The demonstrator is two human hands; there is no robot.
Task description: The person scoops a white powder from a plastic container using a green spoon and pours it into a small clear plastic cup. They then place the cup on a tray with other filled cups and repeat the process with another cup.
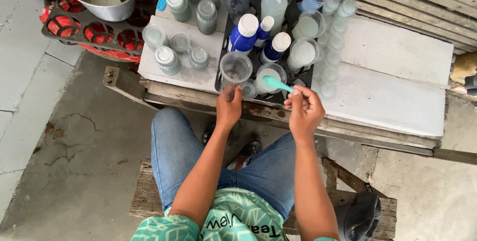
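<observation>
A teal spoon (276, 83) is pinched by the fingers of the right hand (304, 109), its bowl pointing toward 10 o'clock over a clear cup of white liquid (271, 76). A small clear jar (248, 89) at the near edge of the black tray (258, 52) is gripped by the left hand (228, 106), fingers closed on it. An empty clear cup (235, 67) stands at 12 o'clock of that hand on the white tabletop (392, 82)

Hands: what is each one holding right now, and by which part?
The right hand pinches a teal spoon by its handle end. The left hand grips a small clear cup at its near side; the exact hold is hidden.
</observation>
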